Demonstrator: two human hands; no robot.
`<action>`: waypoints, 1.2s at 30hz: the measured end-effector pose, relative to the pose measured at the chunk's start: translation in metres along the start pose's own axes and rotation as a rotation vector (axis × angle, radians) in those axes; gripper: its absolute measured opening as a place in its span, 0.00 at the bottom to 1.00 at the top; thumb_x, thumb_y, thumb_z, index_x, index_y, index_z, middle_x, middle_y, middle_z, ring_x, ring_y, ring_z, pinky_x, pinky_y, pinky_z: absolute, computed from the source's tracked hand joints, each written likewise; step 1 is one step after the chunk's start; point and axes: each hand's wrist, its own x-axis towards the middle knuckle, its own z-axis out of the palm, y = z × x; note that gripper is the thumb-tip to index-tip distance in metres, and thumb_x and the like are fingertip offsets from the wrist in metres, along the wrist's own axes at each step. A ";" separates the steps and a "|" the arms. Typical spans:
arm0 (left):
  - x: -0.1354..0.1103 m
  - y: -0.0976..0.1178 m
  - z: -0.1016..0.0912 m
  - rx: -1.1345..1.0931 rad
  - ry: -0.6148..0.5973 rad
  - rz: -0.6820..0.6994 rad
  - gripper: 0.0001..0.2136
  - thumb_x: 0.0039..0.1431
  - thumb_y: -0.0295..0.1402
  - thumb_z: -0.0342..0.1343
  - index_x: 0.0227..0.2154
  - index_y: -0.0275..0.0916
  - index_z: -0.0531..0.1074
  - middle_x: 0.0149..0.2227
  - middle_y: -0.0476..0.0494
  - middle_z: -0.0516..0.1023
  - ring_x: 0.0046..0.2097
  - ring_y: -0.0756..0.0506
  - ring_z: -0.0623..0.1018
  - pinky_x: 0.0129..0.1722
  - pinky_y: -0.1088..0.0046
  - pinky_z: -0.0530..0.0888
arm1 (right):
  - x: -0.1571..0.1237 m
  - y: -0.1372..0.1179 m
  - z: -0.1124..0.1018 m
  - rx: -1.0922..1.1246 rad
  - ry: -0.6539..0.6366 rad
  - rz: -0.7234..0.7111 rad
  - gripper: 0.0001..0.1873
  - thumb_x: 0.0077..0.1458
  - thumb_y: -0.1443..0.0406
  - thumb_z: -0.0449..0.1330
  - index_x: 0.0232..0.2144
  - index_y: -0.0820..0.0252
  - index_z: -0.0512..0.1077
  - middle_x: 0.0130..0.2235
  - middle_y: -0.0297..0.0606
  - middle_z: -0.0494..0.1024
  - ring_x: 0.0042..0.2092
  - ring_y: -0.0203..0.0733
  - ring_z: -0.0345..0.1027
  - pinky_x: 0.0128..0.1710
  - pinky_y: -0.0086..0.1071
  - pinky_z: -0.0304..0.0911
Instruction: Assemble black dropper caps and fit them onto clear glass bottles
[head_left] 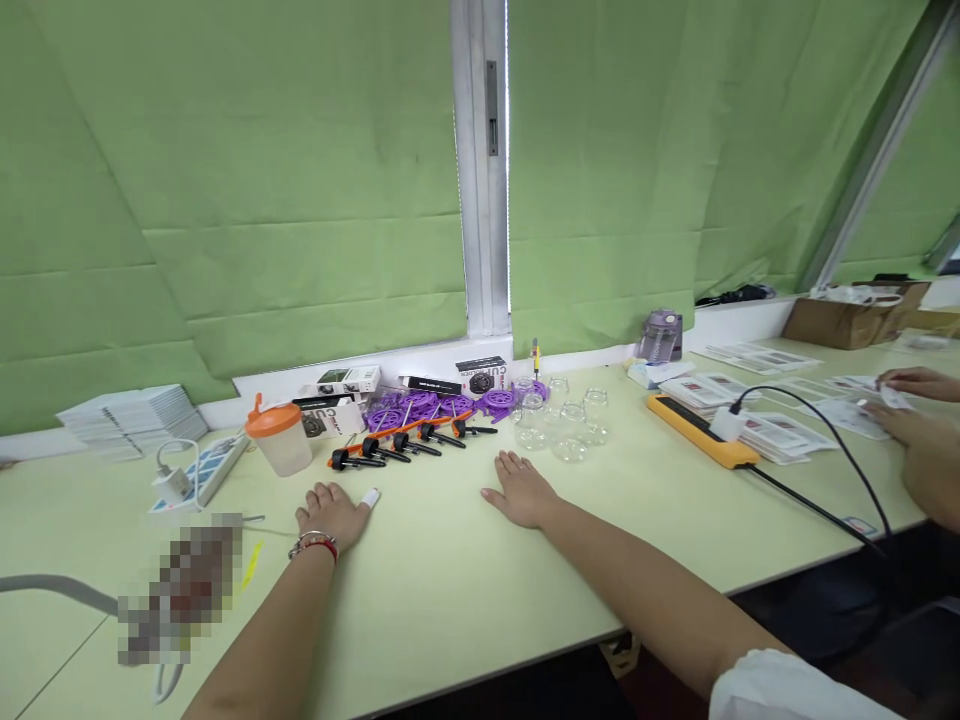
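Note:
My left hand (332,515) rests flat on the pale table (442,590), thumb stretched out with a white covering on its tip. It holds nothing. My right hand (520,491) also lies flat, fingers spread, with nothing in it. Beyond my hands, a row of black spout-like parts (405,445) lies by orange strips (450,420). Purple ring-shaped plastic pieces (412,408) are piled behind them. Past my right hand stand several clear jars (571,418). An orange-lidded cup (279,437) stands beyond my left hand.
Small printed boxes (482,374) line the wall. A white power strip (210,470) and stacked white boxes (131,420) sit left. To the right lie an orange power strip (701,430) with cables, a purple bottle (661,336) and printed sheets (780,435). Another person's hands (911,415) handle papers there.

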 end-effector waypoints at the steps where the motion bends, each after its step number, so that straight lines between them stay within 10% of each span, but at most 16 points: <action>1: -0.002 -0.001 -0.001 0.005 -0.002 0.035 0.39 0.56 0.51 0.40 0.60 0.21 0.57 0.65 0.20 0.52 0.65 0.28 0.53 0.58 0.47 0.55 | -0.003 0.004 -0.001 -0.006 0.003 -0.003 0.47 0.59 0.42 0.33 0.66 0.75 0.45 0.68 0.53 0.41 0.69 0.52 0.32 0.66 0.44 0.30; 25: -0.008 -0.004 -0.003 0.070 -0.050 0.122 0.37 0.58 0.50 0.38 0.61 0.23 0.56 0.65 0.21 0.52 0.65 0.28 0.52 0.58 0.46 0.54 | -0.005 0.013 -0.003 -0.046 0.022 -0.026 0.45 0.60 0.43 0.37 0.65 0.74 0.48 0.68 0.54 0.45 0.68 0.55 0.36 0.64 0.44 0.34; 30: -0.008 -0.003 -0.003 0.074 -0.047 0.126 0.37 0.58 0.50 0.39 0.62 0.24 0.56 0.65 0.21 0.51 0.65 0.28 0.52 0.58 0.46 0.54 | 0.014 0.003 -0.009 -0.094 0.149 -0.006 0.27 0.63 0.57 0.43 0.52 0.72 0.67 0.53 0.56 0.69 0.57 0.54 0.58 0.59 0.42 0.48; 36: -0.016 0.007 -0.006 0.126 -0.091 0.182 0.34 0.60 0.45 0.39 0.63 0.24 0.53 0.66 0.21 0.50 0.66 0.29 0.51 0.57 0.46 0.54 | 0.057 -0.006 -0.012 -0.106 0.210 0.076 0.24 0.58 0.75 0.43 0.56 0.68 0.63 0.58 0.53 0.64 0.54 0.49 0.61 0.54 0.39 0.56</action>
